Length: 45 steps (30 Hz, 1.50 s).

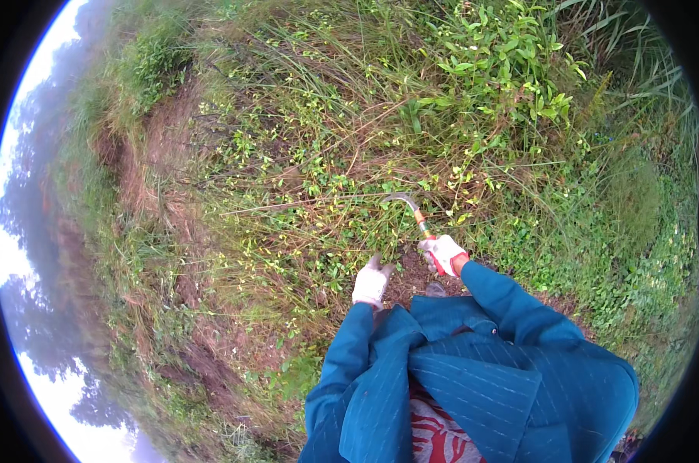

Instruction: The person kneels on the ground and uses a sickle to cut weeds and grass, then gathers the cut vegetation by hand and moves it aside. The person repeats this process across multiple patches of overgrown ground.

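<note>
My right hand [443, 253], in a white glove with a red cuff, grips the red handle of a sickle [420, 217]. The curved metal blade reaches up and to the left over low green weeds [338, 191]. To the left of it, my left hand [372, 282] wears a whitish glove and is close to the weeds, its fingers partly spread. Nothing can be made out in its fingers. A long dry stalk [291, 205] lies across the plants to the left of the blade.
A leafy bush [505, 63] grows at the upper right. Bare brown soil [410, 275] shows between the hands, with part of a shoe [435, 289] near the jacket. A strip of bare earth [164, 139] runs along the left, with trees and sky beyond.
</note>
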Each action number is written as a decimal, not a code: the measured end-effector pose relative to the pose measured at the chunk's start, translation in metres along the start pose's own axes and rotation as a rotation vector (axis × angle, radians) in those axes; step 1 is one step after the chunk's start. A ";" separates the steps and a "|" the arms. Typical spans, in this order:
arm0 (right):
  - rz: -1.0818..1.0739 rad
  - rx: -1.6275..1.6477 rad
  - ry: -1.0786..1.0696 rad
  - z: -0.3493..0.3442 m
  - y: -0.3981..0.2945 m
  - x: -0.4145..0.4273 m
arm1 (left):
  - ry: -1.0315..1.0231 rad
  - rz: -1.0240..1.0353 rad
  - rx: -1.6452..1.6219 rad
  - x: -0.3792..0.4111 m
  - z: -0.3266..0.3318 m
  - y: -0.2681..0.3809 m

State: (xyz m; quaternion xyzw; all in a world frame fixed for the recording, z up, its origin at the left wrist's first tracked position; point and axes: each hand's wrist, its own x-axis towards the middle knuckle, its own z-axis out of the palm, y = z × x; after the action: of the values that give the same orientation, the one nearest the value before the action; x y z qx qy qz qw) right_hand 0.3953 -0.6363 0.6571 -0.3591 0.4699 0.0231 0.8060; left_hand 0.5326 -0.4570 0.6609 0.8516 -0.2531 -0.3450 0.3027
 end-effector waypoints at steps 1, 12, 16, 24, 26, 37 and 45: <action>0.006 -0.027 -0.002 0.002 0.000 -0.005 | -0.035 -0.010 0.022 0.012 0.005 0.001; 0.007 -0.352 -0.005 -0.002 0.013 -0.062 | 0.044 -0.207 -0.305 0.099 0.034 0.015; 0.057 -0.210 -0.008 0.010 0.040 -0.077 | 0.041 -0.157 -0.813 0.130 0.046 0.010; 0.041 -0.696 0.224 0.044 0.031 -0.139 | -0.321 -0.257 -0.874 0.144 0.044 -0.039; 0.148 -0.599 0.232 0.029 0.052 -0.155 | -0.443 -0.495 -0.884 0.137 0.041 -0.034; -0.004 -0.175 0.656 0.028 0.025 -0.240 | -0.188 -0.267 -0.854 0.141 -0.040 -0.059; -0.317 0.522 0.555 -0.004 0.016 -0.200 | -0.157 -0.348 -0.839 0.183 -0.065 -0.132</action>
State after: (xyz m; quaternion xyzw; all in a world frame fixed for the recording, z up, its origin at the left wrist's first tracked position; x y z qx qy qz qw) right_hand 0.2751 -0.5671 0.8020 -0.2030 0.5982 -0.3192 0.7064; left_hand 0.7259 -0.4611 0.5274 0.6565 0.0332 -0.5268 0.5389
